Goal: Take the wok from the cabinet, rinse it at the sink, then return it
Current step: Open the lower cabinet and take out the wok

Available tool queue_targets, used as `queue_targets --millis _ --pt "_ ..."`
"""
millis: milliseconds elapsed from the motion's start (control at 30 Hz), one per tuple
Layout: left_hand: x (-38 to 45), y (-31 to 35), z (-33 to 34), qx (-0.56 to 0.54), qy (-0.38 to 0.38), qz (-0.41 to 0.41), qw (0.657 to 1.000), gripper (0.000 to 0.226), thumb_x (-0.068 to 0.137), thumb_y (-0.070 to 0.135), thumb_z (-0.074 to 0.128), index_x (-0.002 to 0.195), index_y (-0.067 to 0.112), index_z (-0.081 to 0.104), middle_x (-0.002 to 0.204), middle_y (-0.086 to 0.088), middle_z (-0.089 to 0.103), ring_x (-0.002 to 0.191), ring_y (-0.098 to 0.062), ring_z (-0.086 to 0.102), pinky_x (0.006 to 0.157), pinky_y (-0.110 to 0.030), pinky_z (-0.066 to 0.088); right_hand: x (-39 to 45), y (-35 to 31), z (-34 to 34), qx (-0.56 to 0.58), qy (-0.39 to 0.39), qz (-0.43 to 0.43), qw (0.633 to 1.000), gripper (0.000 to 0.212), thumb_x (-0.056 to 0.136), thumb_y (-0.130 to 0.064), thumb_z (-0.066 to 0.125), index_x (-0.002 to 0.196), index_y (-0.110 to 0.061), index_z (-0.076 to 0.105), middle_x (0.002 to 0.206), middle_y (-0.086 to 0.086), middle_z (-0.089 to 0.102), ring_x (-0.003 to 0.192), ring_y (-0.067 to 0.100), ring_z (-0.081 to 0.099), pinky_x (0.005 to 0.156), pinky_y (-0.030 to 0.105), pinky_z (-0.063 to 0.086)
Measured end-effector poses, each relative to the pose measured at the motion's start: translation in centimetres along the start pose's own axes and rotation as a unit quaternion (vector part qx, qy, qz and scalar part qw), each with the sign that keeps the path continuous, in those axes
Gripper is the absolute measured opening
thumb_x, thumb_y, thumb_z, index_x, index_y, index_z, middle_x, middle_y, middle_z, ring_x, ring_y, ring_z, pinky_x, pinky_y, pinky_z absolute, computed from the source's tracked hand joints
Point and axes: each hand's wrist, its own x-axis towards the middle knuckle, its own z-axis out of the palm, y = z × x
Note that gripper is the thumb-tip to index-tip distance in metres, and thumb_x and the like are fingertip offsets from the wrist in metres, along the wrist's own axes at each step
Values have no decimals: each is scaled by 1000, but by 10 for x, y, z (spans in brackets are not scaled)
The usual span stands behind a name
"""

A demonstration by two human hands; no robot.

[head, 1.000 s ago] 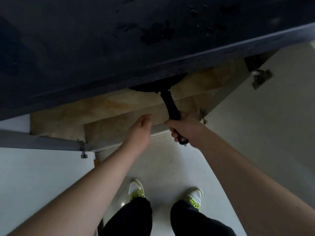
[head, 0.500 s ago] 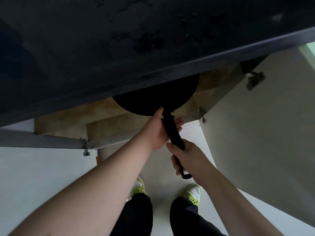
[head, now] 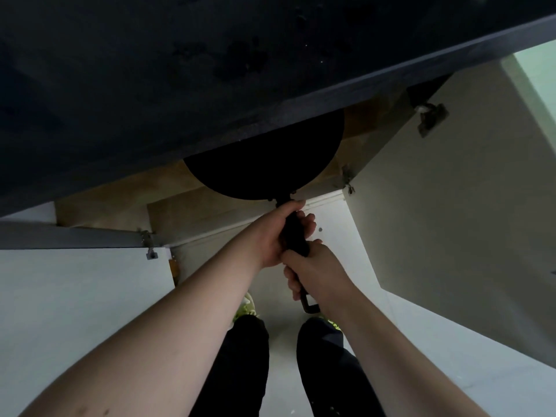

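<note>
A: Since the wok (head: 264, 164) is half under the dark counter (head: 210, 70), at twelve o'clock from the hands, why both on one handle (head: 296, 236)?

B: Leverage, I'd judge. The left hand (head: 275, 236) has its grip closed near the bowl; the right hand (head: 313, 266), at five o'clock, is clamped lower. The cabinet doors (head: 451, 206) stand wide open for clearance.

Both arms reach forward; left hand (head: 275, 236) and right hand (head: 313, 270) apparently clenched, touching.
</note>
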Motion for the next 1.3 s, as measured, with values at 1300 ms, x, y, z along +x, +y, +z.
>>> queue_targets --millis 1300 --pt "-272 -180 -57 286 -142 -118 940 16 94 29 57 97 14 61 115 -11 66 114 -24 59 101 -35 43 -321 98 99 66 81 79 991 2 89 -6 52 87 -8 52 49 -2 47 38 10 41 40 25 37"
